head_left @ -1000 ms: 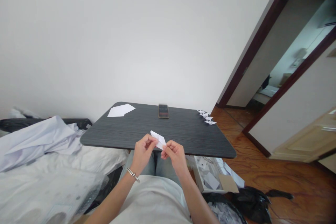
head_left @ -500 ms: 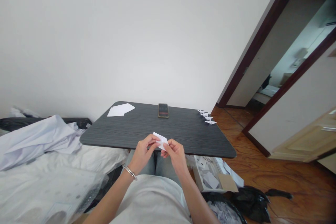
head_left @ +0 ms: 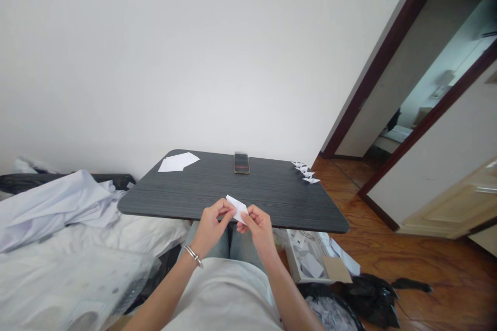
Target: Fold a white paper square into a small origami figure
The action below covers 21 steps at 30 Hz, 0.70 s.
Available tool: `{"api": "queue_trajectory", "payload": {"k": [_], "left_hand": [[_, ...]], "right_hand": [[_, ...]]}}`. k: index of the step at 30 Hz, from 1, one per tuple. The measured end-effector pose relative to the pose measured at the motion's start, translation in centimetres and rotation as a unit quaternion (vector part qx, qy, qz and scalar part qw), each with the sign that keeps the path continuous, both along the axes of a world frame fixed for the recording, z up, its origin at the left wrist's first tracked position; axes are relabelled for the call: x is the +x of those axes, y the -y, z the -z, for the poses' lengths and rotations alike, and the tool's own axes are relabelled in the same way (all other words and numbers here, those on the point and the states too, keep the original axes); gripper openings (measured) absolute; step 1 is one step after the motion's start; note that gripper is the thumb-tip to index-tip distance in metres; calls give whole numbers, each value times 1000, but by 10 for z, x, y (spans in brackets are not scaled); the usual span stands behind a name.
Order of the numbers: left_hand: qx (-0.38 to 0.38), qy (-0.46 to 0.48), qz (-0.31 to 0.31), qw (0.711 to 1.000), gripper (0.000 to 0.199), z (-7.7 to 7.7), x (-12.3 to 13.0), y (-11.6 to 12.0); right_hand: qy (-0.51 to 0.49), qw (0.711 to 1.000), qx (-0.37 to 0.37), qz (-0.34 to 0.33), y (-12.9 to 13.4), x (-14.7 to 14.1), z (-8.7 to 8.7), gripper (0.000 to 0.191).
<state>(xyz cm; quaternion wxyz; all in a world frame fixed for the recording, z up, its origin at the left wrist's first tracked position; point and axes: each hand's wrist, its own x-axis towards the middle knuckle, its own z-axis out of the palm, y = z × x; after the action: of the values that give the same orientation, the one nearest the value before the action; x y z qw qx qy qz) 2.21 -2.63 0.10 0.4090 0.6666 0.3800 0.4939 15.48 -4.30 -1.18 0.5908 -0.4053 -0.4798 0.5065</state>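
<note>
Between my two hands is a small folded piece of white paper [head_left: 237, 208], held just above the near edge of the dark table [head_left: 217, 186]. The fingers of my left hand [head_left: 214, 218] pinch its left side. My right hand [head_left: 256, 221] grips the lower right corner, with the thumb on top. Fingertips cover parts of the paper, so its full shape is hidden. At the table's right end stand several folded white paper figures [head_left: 306, 172] in a row. Flat white sheets [head_left: 173, 164] lie at the far left.
A phone [head_left: 241, 163] lies at the table's back, near the wall. On the left is a bed with white cloth [head_left: 73, 201]. Below the table's right side are a white box [head_left: 305, 264] of papers and a black bag [head_left: 370, 297] on the wooden floor.
My left fingertips have shifted slightly on the paper, and a little more of its middle shows. Both hands keep their grip in nearly the same place.
</note>
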Motion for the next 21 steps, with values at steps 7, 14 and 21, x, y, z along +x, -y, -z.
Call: {"api": "queue_trajectory", "payload": {"k": [7,14,21], "left_hand": [[-4,-4,16,1000,11,-4,0,0],[3,15,-12,1000,11,-2,1,0],[2,15,-37,999,12,2,2,0]], "right_hand": [[5,1000,16,13,1,-2,3,24],[7,1000,14,9,0,-8,5,25],[-5,1000,6,-8,-1,-10,9,25]]}}
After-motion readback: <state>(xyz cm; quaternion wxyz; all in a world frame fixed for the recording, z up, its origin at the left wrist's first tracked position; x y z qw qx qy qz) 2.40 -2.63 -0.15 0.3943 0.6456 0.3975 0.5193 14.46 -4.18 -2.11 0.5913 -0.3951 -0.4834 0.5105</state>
